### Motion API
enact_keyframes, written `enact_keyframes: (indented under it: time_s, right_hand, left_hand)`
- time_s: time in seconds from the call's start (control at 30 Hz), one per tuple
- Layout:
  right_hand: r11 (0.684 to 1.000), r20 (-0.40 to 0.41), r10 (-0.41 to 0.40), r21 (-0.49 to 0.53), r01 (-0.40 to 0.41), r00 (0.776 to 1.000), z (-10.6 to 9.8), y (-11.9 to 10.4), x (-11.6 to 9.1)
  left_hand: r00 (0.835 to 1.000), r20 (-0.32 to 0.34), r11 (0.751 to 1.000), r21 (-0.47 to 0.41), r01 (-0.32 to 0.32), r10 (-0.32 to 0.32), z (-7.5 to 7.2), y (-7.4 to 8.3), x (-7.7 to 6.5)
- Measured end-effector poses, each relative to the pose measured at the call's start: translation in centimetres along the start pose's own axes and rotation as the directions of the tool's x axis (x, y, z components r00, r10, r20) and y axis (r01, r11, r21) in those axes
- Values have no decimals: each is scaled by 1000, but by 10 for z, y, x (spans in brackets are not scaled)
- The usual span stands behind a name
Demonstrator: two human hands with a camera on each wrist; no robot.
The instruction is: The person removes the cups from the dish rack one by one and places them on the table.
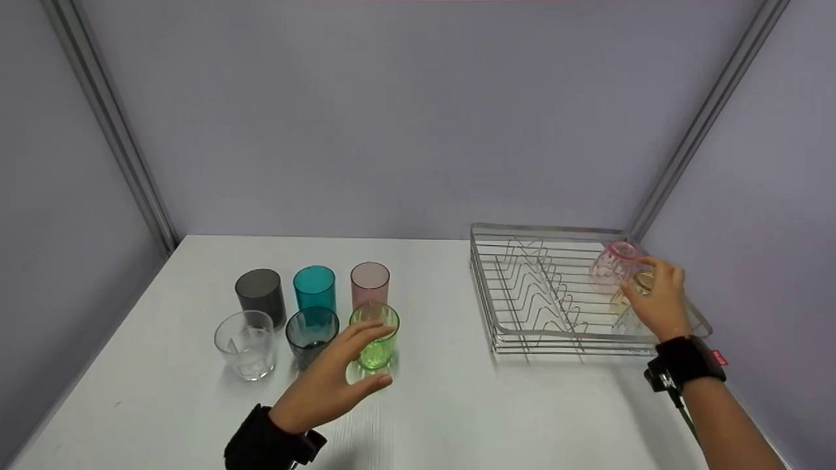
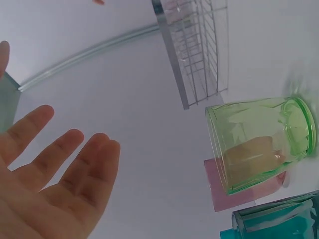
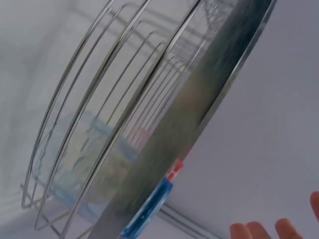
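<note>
My left hand [image 1: 333,378] is held above the table with thumb and fingers spread apart, in front of a green glass [image 1: 375,356] and holding nothing. In the left wrist view the green glass [image 2: 259,144] stands apart from the fingers [image 2: 94,174]. Beside it are a dark tinted glass [image 1: 310,336], a clear glass [image 1: 251,349], a grey glass [image 1: 261,297], a teal glass [image 1: 315,287] and a pink glass [image 1: 370,284]. Over the rack's right side, my right hand [image 1: 659,300] has its fingers parted above a yellowish glass; a pink patterned glass [image 1: 614,264] lies just behind. Contact is unclear.
The wire dish rack [image 1: 496,336] stands at the back right of the white table [image 1: 431,405], with slots along its left half. A bluish clear glass [image 1: 630,323] sits near its front right corner. Grey panels [image 1: 418,117] close off the back and sides.
</note>
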State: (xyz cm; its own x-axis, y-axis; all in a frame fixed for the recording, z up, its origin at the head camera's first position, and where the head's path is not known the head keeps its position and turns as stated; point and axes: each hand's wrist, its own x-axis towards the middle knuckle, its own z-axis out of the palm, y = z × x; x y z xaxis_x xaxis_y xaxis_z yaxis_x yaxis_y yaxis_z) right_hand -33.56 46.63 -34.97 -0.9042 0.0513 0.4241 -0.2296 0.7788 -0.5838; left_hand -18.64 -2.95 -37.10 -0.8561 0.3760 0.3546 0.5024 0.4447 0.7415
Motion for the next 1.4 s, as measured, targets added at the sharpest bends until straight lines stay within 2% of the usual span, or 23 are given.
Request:
enact_keyframes:
  time_s: [0.1, 0.23, 0.37, 0.53, 0.77, 1.1, 1.27, 1.4]
  right_hand:
    - [990, 27, 98, -105, -95, 995, -2, 16, 14]
    - [962, 83, 208, -198, -189, 975, 1, 38, 23]
    - [939, 136, 281, -241, -244, 950, 8, 54, 23]
    - [925, 187, 327, -263, -274, 926, 13, 62, 22]
    - [908, 178, 349, -309, -284, 920, 14, 61, 21]
    - [933, 163, 266, -293, -211, 950, 15, 57, 20]
    - [942, 144, 233, -278, -187, 962, 8, 42, 20]
    - [951, 90, 214, -244, -187, 973, -1, 23, 21]
  left_hand:
    - [1000, 1, 1000, -17, 19, -19, -1, 0, -2]
    - [1000, -2, 1000, -20, 23, -23, -1, -1, -4]
    - [999, 3, 999, -20, 39, -39, 0, -4, -7]
    - [999, 15, 998, -22, 53, -52, 1, -7, -10]
    - [998, 18, 998, -11, 56, -56, 1, -10, -11]
    - [997, 22, 997, 1, 72, -72, -4, -10, -13]
    - [997, 19, 997, 4, 72, -72, -5, -11, -14]
    - [998, 11, 998, -2, 65, -65, -6, -10, -14]
